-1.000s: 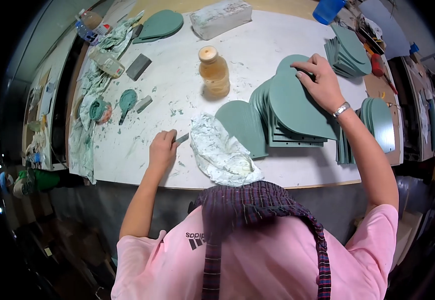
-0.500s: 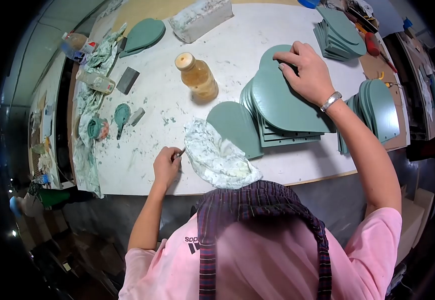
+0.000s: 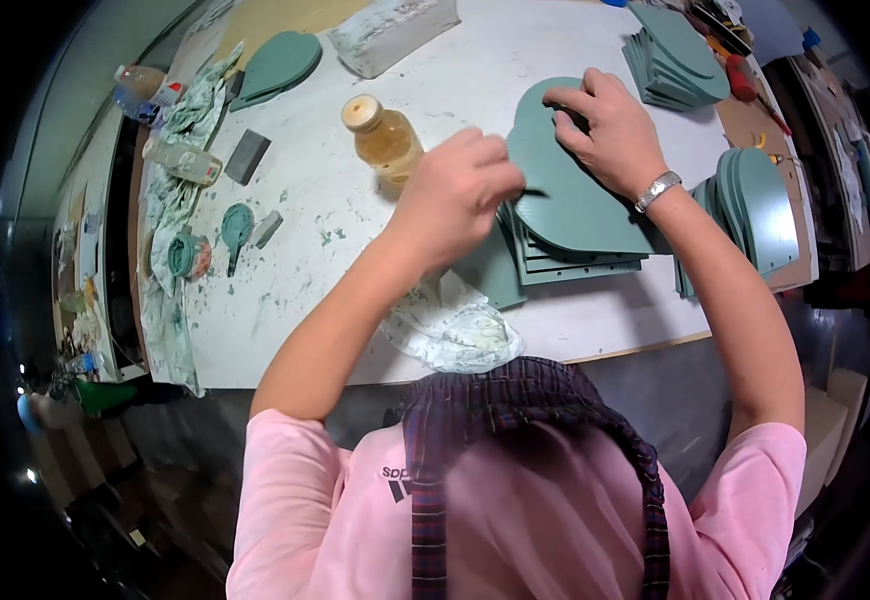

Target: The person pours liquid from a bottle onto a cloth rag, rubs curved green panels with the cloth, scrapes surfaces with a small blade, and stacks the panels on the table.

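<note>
My right hand (image 3: 610, 135) lies on the top green rounded panel (image 3: 585, 215), its bent fingers holding it at the far end. Under this panel are more green panels, stacked unevenly. Beside the stack's left edge, my left hand (image 3: 460, 195) is closed on a small, thin dark object (image 3: 535, 192); most of it is hidden in the fingers. A stained white cloth (image 3: 455, 325) lies at the table's near edge, below my left forearm. Behind my left hand stands a glass bottle (image 3: 385, 145) of yellowish liquid. Another green panel (image 3: 495, 270) shows partly beneath the hand.
Further green panels stand in stacks at the right (image 3: 755, 210) and far right (image 3: 675, 60), with one pair (image 3: 280, 68) at far left. A whitish block (image 3: 395, 35), dark grey block (image 3: 248, 157), green-smeared scoop (image 3: 237, 235) and plastic bottles (image 3: 183, 162) are also on the table.
My left hand has risen from beside the cloth to the left edge of the panel stack, still closed on the small dark object. My right hand stays on the top panel.
</note>
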Action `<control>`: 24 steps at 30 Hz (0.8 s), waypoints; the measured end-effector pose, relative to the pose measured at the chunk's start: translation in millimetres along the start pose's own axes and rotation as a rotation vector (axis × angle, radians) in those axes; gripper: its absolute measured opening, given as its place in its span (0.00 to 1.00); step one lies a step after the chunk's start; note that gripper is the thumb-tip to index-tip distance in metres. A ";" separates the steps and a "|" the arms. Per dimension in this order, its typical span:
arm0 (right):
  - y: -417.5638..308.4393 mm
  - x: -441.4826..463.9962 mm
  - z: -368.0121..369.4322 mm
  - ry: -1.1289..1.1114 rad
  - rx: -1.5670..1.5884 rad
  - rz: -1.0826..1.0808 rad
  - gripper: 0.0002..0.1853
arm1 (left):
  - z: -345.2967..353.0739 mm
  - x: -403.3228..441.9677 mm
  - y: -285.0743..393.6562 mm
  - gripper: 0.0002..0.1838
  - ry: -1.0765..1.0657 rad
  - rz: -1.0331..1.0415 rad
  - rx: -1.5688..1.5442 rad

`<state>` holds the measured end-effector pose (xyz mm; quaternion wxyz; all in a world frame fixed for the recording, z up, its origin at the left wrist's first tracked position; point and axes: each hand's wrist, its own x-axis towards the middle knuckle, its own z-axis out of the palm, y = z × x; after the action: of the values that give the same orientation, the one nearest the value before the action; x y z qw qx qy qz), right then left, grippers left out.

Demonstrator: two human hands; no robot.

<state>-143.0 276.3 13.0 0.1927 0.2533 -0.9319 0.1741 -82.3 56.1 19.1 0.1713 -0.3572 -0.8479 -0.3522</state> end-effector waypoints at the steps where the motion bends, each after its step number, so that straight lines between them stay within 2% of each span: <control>1: 0.0 -2.2 0.5 0.003 -0.002 0.018 0.10 | -1.6 -4.4 6.0 0.09 -0.050 0.007 -0.005; 2: -0.7 -3.7 0.8 0.002 0.007 0.009 0.10 | -2.3 -6.5 10.9 0.08 -0.098 0.016 -0.009; 7: 0.6 0.9 -0.6 0.040 0.003 -0.026 0.08 | 3.5 14.9 -4.2 0.08 0.010 0.047 -0.004; 8: 0.4 1.7 -0.5 0.046 0.003 -0.030 0.08 | 4.9 6.7 7.9 0.10 0.001 0.101 -0.013; 10: -0.3 1.0 -1.3 0.013 0.021 0.016 0.08 | 6.6 -10.2 25.2 0.11 -0.095 0.077 -0.092; 12: 1.3 1.3 -1.1 0.003 0.031 0.007 0.08 | 4.8 -5.6 13.6 0.13 -0.060 0.078 -0.125; 14: 2.1 0.8 -1.7 0.000 -0.011 -0.012 0.08 | 3.2 5.7 -9.9 0.13 0.065 -0.041 -0.012; 15: 1.1 0.7 -2.5 -0.005 -0.012 -0.007 0.09 | 7.7 3.6 -9.1 0.12 0.096 -0.035 0.022; 16: 0.9 1.8 -2.7 0.000 -0.012 -0.009 0.09 | 10.0 -1.7 1.2 0.11 0.072 0.082 0.060; 18: 1.5 1.2 -1.9 -0.001 0.031 0.007 0.09 | 15.9 -20.7 50.1 0.09 -0.084 0.183 -0.097; 19: 2.3 2.9 -1.0 0.001 0.032 0.004 0.09 | 9.1 -24.0 66.5 0.07 -0.141 0.141 -0.158; 20: 4.2 3.2 0.2 0.023 0.025 -0.024 0.10 | 8.3 -20.0 53.7 0.07 -0.144 0.142 -0.160; 22: 4.8 -4.7 2.3 0.024 0.023 -0.042 0.11 | 7.0 -8.6 11.5 0.09 0.126 0.020 0.048; 23: 4.4 -2.8 1.0 0.006 0.015 -0.024 0.11 | 4.7 -1.1 4.0 0.10 0.173 -0.110 0.131; 24: 3.4 -0.3 -0.8 -0.010 0.007 -0.008 0.11 | 5.6 -4.9 11.9 0.10 0.176 -0.110 0.134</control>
<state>-144.4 279.6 12.8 0.1881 0.2587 -0.9311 0.1754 -70.5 63.7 18.2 0.2491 -0.2656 -0.8696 -0.3336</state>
